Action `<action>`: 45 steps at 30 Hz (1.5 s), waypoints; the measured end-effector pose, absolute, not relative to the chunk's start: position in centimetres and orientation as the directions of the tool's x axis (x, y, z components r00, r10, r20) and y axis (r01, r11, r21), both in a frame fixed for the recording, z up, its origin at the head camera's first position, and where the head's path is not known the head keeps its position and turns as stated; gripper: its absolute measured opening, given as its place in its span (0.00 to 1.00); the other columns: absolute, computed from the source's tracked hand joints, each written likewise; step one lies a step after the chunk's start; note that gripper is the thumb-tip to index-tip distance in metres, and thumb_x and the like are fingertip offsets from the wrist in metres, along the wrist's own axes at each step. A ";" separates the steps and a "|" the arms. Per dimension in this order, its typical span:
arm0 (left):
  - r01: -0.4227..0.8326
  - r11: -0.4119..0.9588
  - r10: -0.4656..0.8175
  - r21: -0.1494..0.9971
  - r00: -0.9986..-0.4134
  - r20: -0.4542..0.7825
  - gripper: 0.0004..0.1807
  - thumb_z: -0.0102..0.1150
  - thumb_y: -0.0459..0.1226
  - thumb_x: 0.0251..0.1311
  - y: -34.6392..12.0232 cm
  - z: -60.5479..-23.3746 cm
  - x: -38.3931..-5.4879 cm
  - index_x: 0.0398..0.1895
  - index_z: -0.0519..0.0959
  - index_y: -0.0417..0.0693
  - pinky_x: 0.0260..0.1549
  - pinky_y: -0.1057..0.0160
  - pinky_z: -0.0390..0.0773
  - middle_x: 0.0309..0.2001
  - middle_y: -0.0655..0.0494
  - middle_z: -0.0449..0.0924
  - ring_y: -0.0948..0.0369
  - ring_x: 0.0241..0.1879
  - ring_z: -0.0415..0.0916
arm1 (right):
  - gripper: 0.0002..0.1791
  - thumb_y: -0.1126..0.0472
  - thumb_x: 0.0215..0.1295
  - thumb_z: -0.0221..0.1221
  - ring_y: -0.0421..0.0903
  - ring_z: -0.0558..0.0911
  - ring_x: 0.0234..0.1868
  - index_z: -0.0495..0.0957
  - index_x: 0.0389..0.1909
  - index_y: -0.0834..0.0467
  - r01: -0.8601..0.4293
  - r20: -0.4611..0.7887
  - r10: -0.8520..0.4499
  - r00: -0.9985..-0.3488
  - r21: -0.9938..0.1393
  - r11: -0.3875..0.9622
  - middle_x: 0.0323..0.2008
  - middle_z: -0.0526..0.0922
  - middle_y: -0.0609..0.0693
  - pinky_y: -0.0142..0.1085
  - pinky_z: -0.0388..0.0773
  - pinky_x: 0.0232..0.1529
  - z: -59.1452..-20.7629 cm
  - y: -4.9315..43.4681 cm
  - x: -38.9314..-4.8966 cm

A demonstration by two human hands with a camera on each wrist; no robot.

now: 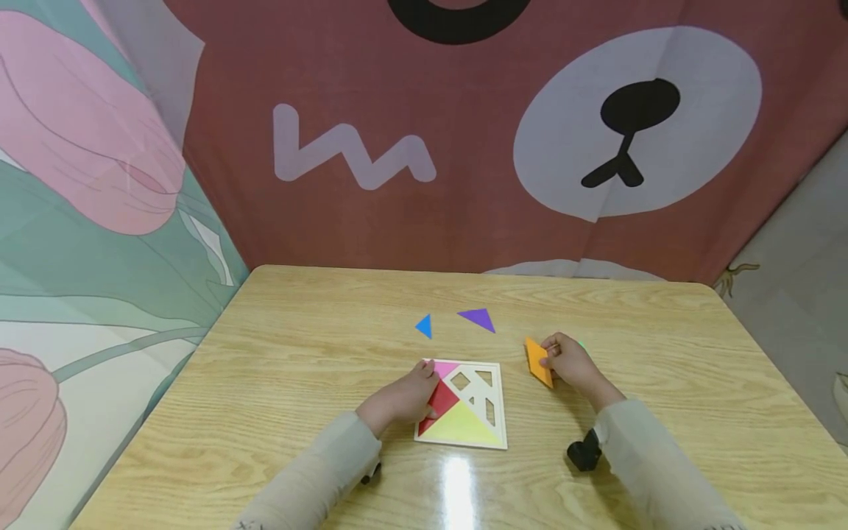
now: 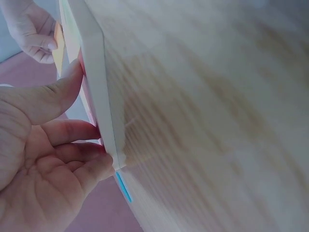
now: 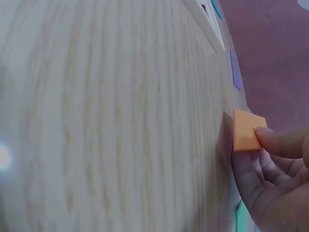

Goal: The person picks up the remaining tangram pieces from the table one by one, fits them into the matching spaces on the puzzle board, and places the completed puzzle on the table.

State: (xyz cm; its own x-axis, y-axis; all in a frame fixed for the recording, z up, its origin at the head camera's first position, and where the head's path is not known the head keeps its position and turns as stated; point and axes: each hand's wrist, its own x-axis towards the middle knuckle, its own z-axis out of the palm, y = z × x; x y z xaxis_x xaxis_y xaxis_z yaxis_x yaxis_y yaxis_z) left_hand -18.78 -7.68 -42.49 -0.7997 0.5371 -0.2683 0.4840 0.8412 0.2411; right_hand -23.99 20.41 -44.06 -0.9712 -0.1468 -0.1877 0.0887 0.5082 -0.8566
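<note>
In the head view, a square tangram board (image 1: 502,405) lies on the table with a pink piece (image 1: 445,367), a red triangle (image 1: 445,397) and a yellow triangle (image 1: 461,425) in it. My left hand (image 1: 407,395) rests on the board's left side, its thumb against the red triangle and its fingertips near the far left corner. To the right of the board, my right hand (image 1: 571,361) pinches an orange tangram piece (image 1: 539,363), tilted up on edge. The right wrist view shows the thumb on the face of this orange piece (image 3: 245,130), with fingers behind it.
Beyond the board lie a blue triangle (image 1: 425,326) and a purple triangle (image 1: 478,319). A green piece (image 3: 240,216) lies by my right hand, mostly hidden in the head view. Printed cloth (image 1: 464,221) hangs behind the wooden table (image 1: 298,331).
</note>
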 end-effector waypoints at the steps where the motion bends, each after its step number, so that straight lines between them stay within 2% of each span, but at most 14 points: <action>1: 0.483 0.842 0.536 0.241 -0.800 -0.271 0.33 0.57 0.41 0.52 -7.7 -42.5 -18.8 0.58 0.60 0.31 0.58 0.61 0.53 0.62 0.39 0.51 0.47 0.61 0.46 | 0.14 0.74 0.57 0.49 0.45 0.72 0.27 0.61 0.44 0.72 0.085 -0.185 -0.153 -0.971 -0.860 0.503 0.28 0.65 0.55 0.36 0.75 0.27 -44.1 20.3 -23.9; 17: 0.484 0.836 0.543 0.258 -0.799 -0.259 0.33 0.57 0.40 0.52 -7.7 -42.5 -18.7 0.58 0.60 0.31 0.58 0.60 0.52 0.62 0.38 0.51 0.47 0.61 0.46 | 0.24 0.75 0.56 0.49 0.45 0.69 0.24 0.59 0.56 0.67 0.040 -0.169 -0.237 -0.957 -0.882 0.470 0.23 0.64 0.54 0.37 0.75 0.27 -43.3 19.2 -23.5; 45: 0.483 0.836 0.543 0.259 -0.796 -0.268 0.33 0.57 0.40 0.52 -7.8 -42.4 -18.8 0.58 0.60 0.31 0.58 0.60 0.52 0.62 0.38 0.51 0.46 0.62 0.46 | 0.25 0.75 0.57 0.48 0.45 0.66 0.22 0.58 0.58 0.66 0.009 -0.145 -0.255 -0.956 -0.884 0.468 0.24 0.62 0.54 0.35 0.72 0.25 -43.3 18.6 -22.8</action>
State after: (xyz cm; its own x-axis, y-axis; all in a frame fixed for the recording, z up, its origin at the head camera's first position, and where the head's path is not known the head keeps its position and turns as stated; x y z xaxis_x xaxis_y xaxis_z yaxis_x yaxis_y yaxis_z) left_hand -18.80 -7.80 -42.44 -0.7962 0.5426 -0.2678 0.4829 0.8365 0.2591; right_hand -22.83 18.62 -43.29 -0.9560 -0.2549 -0.1449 0.0091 0.4682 -0.8836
